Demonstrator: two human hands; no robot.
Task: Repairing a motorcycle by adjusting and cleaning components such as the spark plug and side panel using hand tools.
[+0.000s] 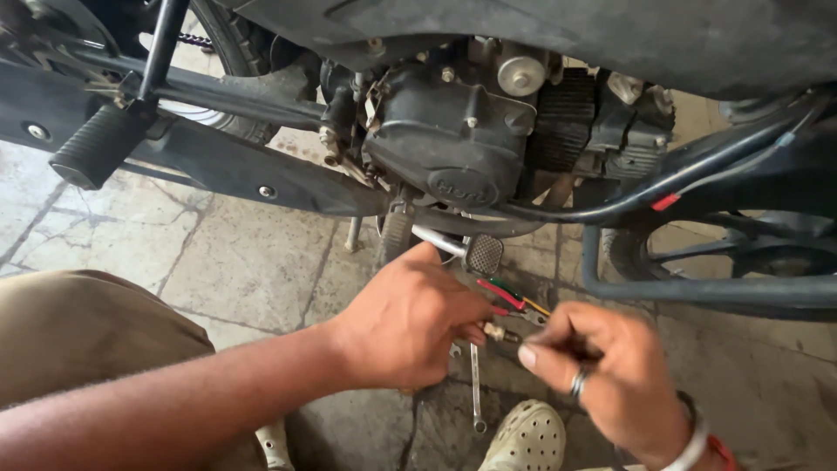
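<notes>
The fingers (pixel 471 324) of the left hand (pixel 405 318) are curling closed around a small metal connector (pixel 499 332), which is sitting between both hands, low in front of the motorcycle engine (pixel 453 139) and above the stone floor (pixel 253 262). Far left, a ribbed black footpeg (pixel 98 146) is sticking out from the frame, and a knee in tan trousers (pixel 78 331) is filling the lower corner. Below the connector, a slim wrench (pixel 476 384) is lying on the floor, and a pale perforated clog (pixel 527 438) is showing just beside its lower end. Red, green and yellow wires (pixel 510 296) are running from the connector up toward the textured pedal (pixel 484 254). Further right, the right hand (pixel 606 371), wearing a ring (pixel 577 382), is pinching its fingertips narrowly at the connector's end. A spoked wheel (pixel 741 249) is standing at the far right.
</notes>
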